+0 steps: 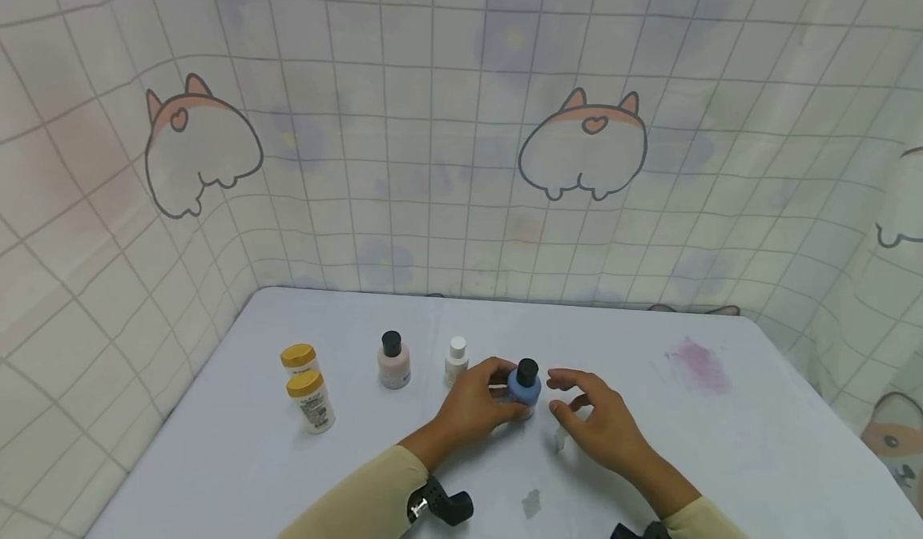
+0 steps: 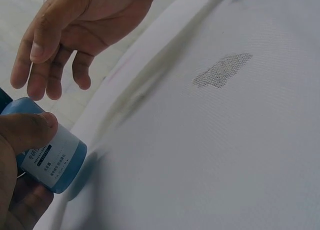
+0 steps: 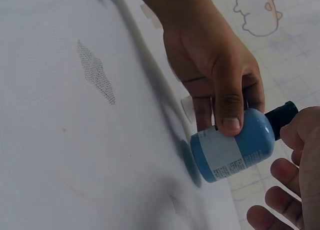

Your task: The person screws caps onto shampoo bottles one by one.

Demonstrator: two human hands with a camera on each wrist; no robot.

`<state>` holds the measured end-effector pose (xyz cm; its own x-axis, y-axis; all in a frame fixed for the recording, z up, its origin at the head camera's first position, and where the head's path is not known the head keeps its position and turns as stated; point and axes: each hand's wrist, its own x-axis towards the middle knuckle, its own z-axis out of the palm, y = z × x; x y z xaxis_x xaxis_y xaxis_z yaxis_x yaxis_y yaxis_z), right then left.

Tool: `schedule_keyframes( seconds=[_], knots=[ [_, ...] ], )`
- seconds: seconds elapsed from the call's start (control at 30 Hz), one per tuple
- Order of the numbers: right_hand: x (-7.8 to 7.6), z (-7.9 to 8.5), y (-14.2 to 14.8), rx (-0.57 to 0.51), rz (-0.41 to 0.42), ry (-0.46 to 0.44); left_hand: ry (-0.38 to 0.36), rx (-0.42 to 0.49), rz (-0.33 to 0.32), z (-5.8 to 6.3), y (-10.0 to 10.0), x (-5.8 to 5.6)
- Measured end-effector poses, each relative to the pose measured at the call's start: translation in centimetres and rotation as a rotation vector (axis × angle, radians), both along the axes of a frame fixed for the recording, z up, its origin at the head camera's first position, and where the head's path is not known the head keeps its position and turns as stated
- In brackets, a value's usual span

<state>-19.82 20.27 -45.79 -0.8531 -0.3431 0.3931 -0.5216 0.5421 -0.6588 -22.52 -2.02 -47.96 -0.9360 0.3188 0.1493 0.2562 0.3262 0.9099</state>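
My left hand (image 1: 472, 401) grips a small blue bottle (image 1: 522, 388) with a black cap (image 1: 528, 372), thumb on one side and fingers on the other. In the right wrist view the bottle's white label (image 3: 218, 154) shows below the left thumb. Its base is at or just above the white table; I cannot tell which. My right hand (image 1: 602, 425) is just right of the bottle with loosely bent fingers and holds nothing. In the head view a gap separates it from the bottle, though in the right wrist view its thumb overlaps the cap.
Behind the left hand stands a small white bottle (image 1: 457, 360). Farther left are a pale pink bottle (image 1: 393, 364) with a black cap and two white bottles with yellow caps (image 1: 305, 383). A pink stain (image 1: 701, 365) marks the table (image 1: 764, 443) at right; a patterned curtain (image 1: 447, 162) hangs behind.
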Motion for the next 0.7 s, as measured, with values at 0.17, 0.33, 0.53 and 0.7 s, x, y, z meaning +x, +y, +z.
schedule_keyframes(
  seconds=[0.17,0.33,0.53,0.7],
  knots=[
    [-0.1,-0.2,0.4,0.000,-0.023,-0.005,-0.001,0.007,0.006,0.1,0.3,-0.1],
    [-0.1,-0.2,0.7,-0.011,-0.020,-0.031,-0.017,0.009,0.023,0.0,0.7,-0.4],
    [-0.1,-0.1,0.9,-0.002,-0.026,-0.032,-0.007,-0.002,0.039,0.2,1.1,-0.6],
    [-0.2,-0.1,1.0,0.009,-0.024,-0.016,-0.004,-0.017,0.061,0.3,1.5,-0.7]
  ],
)
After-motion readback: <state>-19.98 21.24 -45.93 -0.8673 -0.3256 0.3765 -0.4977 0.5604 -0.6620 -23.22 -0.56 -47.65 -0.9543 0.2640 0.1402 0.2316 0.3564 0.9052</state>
